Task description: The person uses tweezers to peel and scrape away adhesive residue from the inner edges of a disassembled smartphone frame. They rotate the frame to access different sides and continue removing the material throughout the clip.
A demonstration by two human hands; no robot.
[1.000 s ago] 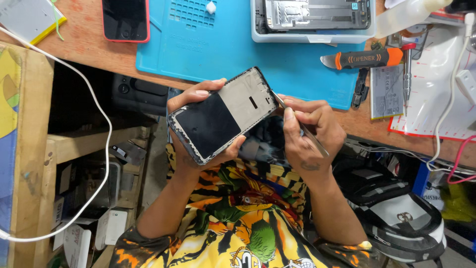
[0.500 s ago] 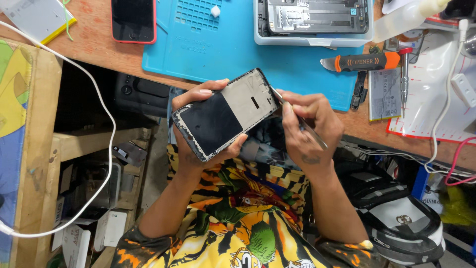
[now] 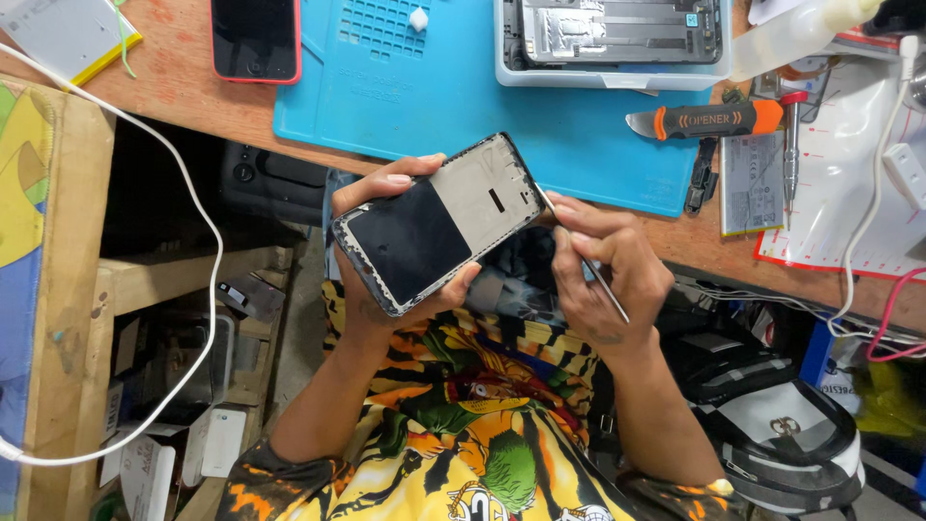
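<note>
Two hands work close together above the person's lap. The left hand [image 3: 386, 260] wraps around a phone frame [image 3: 439, 224], tilted, its dark panel facing up. The right hand [image 3: 603, 265] pinches a thin metal tool [image 3: 590, 270] whose tip meets the frame's right edge. Beyond them, on the counter [image 3: 193, 92], lies a blue work mat [image 3: 463, 106] with a grey tray [image 3: 617, 39], an orange-handled opener [image 3: 709, 121] and a red-edged phone [image 3: 256, 39].

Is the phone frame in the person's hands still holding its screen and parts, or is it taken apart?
Taken apart: the phone frame shows a bare grey inner plate and a black patch, no screen. The right hand holds a thin metal tool at its edge.
</note>
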